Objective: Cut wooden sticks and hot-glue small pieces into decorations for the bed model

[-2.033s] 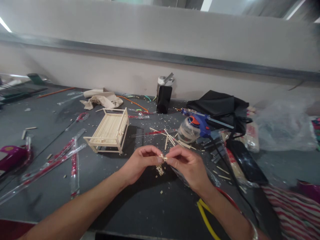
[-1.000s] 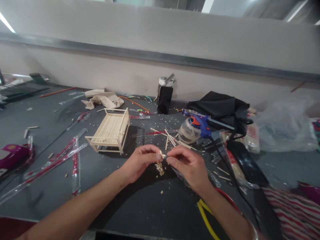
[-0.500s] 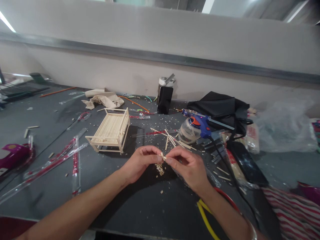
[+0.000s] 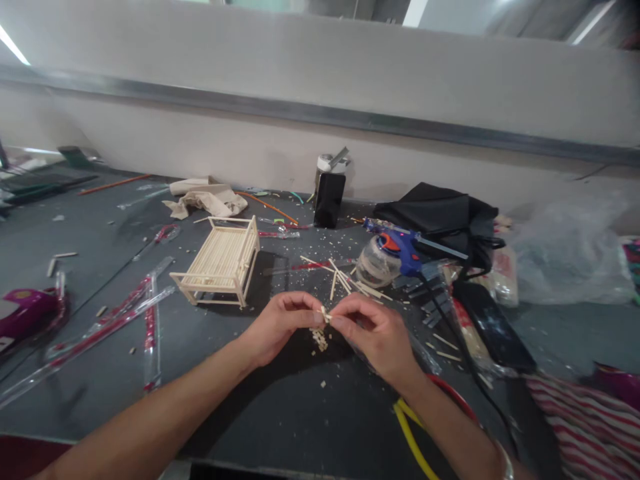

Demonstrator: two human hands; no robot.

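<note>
My left hand [image 4: 285, 325] and my right hand [image 4: 373, 328] meet over the middle of the table. Thumb and forefinger of each pinch a few tiny pale wooden stick pieces [image 4: 325, 314] joined in a small cluster; its exact shape is too small to make out. Just below my fingertips lies a little pile of cut wooden bits [image 4: 320, 340]. To the left stands a miniature bed-like frame [image 4: 215, 260] built of thin wooden sticks. Beyond my right hand, several loose sticks [image 4: 343, 277] lie scattered.
A blue glue gun [image 4: 400, 245] rests on a clear jar [image 4: 375, 263], its cord running toward me. Phones [image 4: 330, 200] [image 4: 493, 323], a black bag [image 4: 440, 213], red-marked plastic wrappers [image 4: 150, 327], a purple tool [image 4: 25, 313] and yellow-handled pliers or cutters [image 4: 413, 437] surround the work.
Almost nothing differs. My fingertips have shifted very slightly around the small wooden pieces, with the right fingers a touch further left.
</note>
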